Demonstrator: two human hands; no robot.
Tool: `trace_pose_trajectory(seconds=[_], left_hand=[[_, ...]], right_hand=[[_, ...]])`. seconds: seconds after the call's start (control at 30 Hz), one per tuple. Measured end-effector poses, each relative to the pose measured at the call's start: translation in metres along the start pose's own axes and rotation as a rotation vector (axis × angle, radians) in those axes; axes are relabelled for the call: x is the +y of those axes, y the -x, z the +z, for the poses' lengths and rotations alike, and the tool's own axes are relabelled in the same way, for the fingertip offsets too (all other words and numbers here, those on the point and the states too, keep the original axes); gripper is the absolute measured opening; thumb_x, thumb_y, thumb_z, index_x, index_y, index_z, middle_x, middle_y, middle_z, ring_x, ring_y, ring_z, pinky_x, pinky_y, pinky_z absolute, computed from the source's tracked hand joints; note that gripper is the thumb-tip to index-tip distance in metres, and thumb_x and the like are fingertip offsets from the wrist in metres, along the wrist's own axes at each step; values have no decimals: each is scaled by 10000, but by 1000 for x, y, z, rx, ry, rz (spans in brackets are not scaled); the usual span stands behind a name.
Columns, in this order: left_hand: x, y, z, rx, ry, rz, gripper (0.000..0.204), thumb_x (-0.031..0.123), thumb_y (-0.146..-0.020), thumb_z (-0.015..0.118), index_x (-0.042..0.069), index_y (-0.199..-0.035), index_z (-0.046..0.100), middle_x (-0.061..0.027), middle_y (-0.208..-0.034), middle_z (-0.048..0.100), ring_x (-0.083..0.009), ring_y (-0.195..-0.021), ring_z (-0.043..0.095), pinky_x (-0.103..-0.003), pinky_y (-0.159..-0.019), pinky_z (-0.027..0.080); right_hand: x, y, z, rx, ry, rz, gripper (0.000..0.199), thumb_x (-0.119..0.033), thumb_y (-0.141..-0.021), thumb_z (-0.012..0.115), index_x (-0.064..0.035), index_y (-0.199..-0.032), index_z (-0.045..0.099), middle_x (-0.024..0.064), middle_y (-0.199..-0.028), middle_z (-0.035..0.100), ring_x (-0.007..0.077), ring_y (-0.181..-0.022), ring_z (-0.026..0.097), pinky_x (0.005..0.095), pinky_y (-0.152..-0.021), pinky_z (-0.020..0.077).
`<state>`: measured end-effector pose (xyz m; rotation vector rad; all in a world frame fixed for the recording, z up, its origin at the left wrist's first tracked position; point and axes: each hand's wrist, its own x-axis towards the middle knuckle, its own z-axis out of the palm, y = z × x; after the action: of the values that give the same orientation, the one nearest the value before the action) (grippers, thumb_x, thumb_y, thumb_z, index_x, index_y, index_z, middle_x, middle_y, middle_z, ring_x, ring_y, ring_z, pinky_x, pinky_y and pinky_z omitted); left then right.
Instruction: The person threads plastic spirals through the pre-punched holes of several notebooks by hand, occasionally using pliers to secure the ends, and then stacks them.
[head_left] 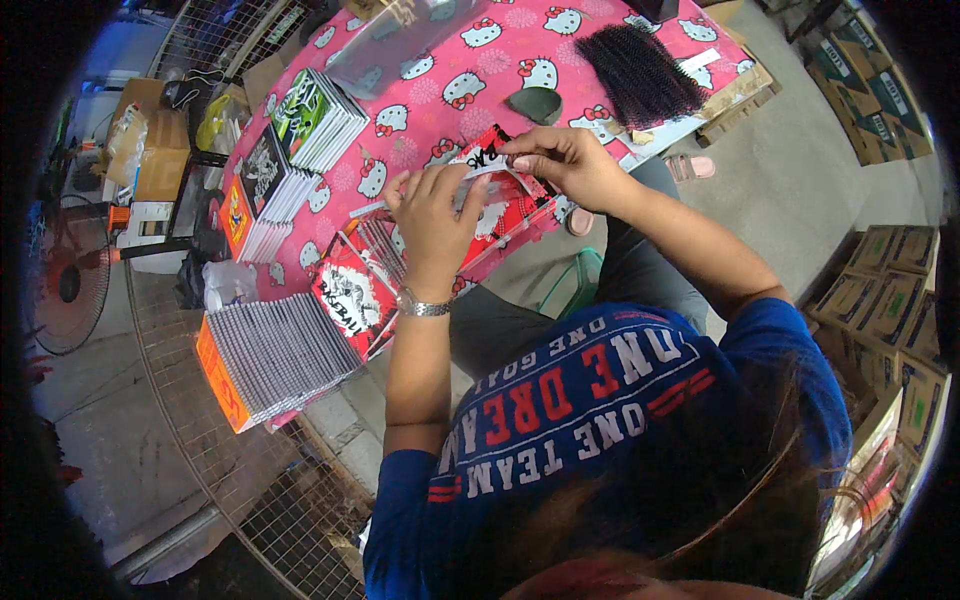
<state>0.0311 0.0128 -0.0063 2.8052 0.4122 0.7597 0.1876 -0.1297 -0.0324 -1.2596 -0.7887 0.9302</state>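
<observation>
A red, black and white notebook [493, 222] lies on the pink tablecloth [400, 120] in front of me. My left hand [435, 205] rests over its pale edge strip, fingers bent and spread, thumb apart. On the right, my right hand [572, 165] pinches the notebook's edge between thumb and fingertips. What lies under the left fingers is hidden. Beside my left wrist, several red-covered notebooks [350, 290] lean against a long row of wire-bound notebooks [275, 350] with an orange cover at its end. A dark grey rounded piece [535, 104] lies beyond my right hand.
Black wire coils [640, 75] lie at the far right. Notebook stacks with green [315, 125] and orange-black [250, 200] covers stand at the left. Clear plastic [395, 60] lies at the back. A fan [70, 280] stands far left; cartons [890, 290] line the right. A green stool [575, 282] is beneath.
</observation>
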Motion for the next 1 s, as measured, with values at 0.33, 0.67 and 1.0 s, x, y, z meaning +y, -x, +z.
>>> trace_pose_trajectory(seconds=[0.33, 0.67, 1.0], left_hand=[[0, 0, -1, -23, 27, 34, 176, 298, -834, 698, 148, -924, 678, 5, -937, 673, -185, -923, 606, -443, -1003, 294], [-3, 3, -3, -32, 68, 106, 141, 256, -841, 691, 147, -930, 688, 15, -917, 698, -171, -916, 621, -444, -1032, 280], [7, -1, 5, -29, 11, 32, 164, 245, -880, 629, 148, -1012, 636, -20, -969, 674, -204, -979, 609, -527, -1044, 258]], right_hand=[[-19, -1, -18, -114, 625, -599, 291, 64, -777, 652, -63, -1031, 720, 97, -1010, 683, 260, -952, 622, 367, -829, 498], [-11, 3, -5, -34, 585, -608, 325, 94, -739, 621, -70, -999, 726, 86, -988, 700, 263, -942, 632, 365, -826, 506], [-13, 11, 2, 87, 574, -332, 212, -22, -823, 644, -45, -1031, 678, 125, -877, 677, 330, -832, 614, 388, -738, 508]])
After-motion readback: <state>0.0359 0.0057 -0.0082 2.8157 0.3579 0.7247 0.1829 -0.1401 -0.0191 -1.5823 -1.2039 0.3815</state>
